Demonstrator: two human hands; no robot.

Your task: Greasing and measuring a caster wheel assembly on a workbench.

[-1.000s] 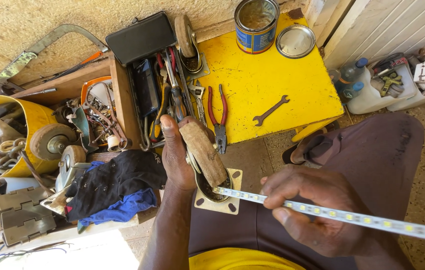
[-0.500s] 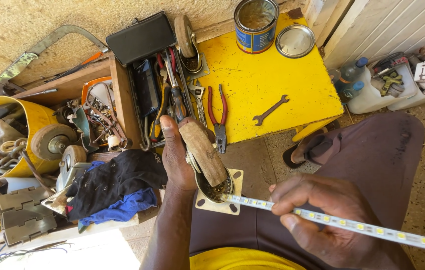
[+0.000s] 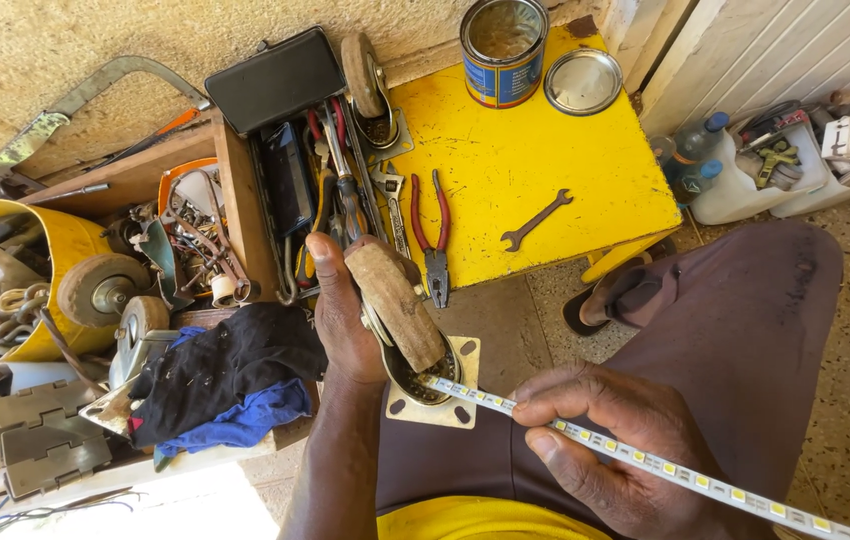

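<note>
Caster wheel [image 3: 400,310] sits up over our lap, its square mounting plate [image 3: 440,395] tipped toward us, just below the yellow table's [image 3: 545,150] near edge. Our left hand [image 3: 345,320] is wrapped around the wheel's side, thumb up along the worn tread, fingers closed behind it. Our right hand [image 3: 605,440] pinches a long white strip [image 3: 665,470] dotted with small yellow squares, thumb and forefinger shut on it, the other fingers curled beneath. The strip's tip touches the plate right under the wheel; the rest runs off toward the lower right. On the table we see red-handled pliers [image 3: 435,240], a small spanner [image 3: 535,220], an open tin can [image 3: 503,50] and its lid [image 3: 583,82]. Left of our wrist lies a dark cloth [image 3: 230,370], with a wooden tool tray [image 3: 235,210] behind it and a yellow drum [image 3: 70,245] of scrap further left.
</note>
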